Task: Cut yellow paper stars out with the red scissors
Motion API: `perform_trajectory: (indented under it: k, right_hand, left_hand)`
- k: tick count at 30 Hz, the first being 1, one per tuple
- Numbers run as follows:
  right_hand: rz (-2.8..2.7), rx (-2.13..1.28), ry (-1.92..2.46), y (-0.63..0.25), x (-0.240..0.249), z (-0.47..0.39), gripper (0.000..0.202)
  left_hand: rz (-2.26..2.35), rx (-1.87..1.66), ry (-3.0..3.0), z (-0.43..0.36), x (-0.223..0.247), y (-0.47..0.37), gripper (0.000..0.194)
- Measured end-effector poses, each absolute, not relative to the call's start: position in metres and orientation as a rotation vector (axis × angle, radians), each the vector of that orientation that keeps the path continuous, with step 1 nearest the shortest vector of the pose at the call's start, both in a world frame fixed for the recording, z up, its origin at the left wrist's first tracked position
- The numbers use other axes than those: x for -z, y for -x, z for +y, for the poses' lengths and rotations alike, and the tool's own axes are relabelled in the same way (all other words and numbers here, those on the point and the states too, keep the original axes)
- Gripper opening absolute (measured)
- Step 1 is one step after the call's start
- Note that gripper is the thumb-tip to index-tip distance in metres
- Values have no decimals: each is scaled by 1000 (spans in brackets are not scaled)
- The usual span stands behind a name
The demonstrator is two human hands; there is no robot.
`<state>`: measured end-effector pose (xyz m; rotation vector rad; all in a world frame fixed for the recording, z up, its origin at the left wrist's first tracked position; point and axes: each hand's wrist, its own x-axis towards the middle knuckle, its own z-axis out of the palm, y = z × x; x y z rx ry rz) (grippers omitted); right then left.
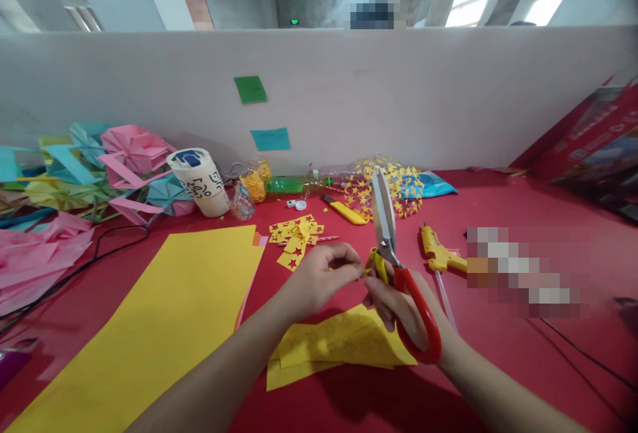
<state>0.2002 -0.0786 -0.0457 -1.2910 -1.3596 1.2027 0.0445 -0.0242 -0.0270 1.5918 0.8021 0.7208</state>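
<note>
while i watch from the far end of the link, the left hand (314, 280) has its thumb and fingertips pinched on a small yellow piece (366, 272), right beside the fingers of the right hand (403, 303). my two hands are close together above the red table (478, 200). the right hand carries the scissors (383, 217) by their red handle, blades pointing up and away and looking almost together, and a curled yellow strip (380, 265) sits at its fingers near the pivot. whether those fingers grip the strip firmly, i cannot tell.

i take the step in hand to be fingertip work on the paper rather than cutting, since i see no paper between the blades. to my mind the next move calls for a light, steady pinch that neither creases nor tears the paper, with the blades held clear of the left fingers. yellow sheets (333, 346) lie below my hands, star-punched scraps (292, 261) lie beyond the left one, and the yellow glue gun (438, 254) is off to the right.
</note>
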Motion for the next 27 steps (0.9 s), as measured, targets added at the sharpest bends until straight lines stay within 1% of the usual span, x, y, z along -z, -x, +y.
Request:
perform_trajectory:
  k: [4,7,12,16,19,23,27]
  right_hand:
    - [-1534,-1251,1239,-207,47,-79,32]
    - [-1546,-1287,1250,-208,48,-79,34]
    - [-1392,-1227,1320,-203,49,-78,24]
    - [-1357,-1271,1429,-201,48,-78,13]
    - [-1341,-1257,1451,-200,46,-79,9]
    - [-1315,-1153,1413,-200,42,-80,10]
    - [-1332,-1136,1288,-204,46,-80,23]
  left_hand:
    - [843,-840,-1697,-16,12,-27,10]
    - [868,-753,-1813,-12,-2,-12,11]
    - [829,-454,-1887,-18,-5,-15,10]
    - [799,-374,-1881,-25,7,-28,13]
    - [810,-402,-1768,-28,15,-34,11]
    - [791,-462,-1556,-30,21,-42,8]
    - [734,-593,-1496,-28,20,-44,10]
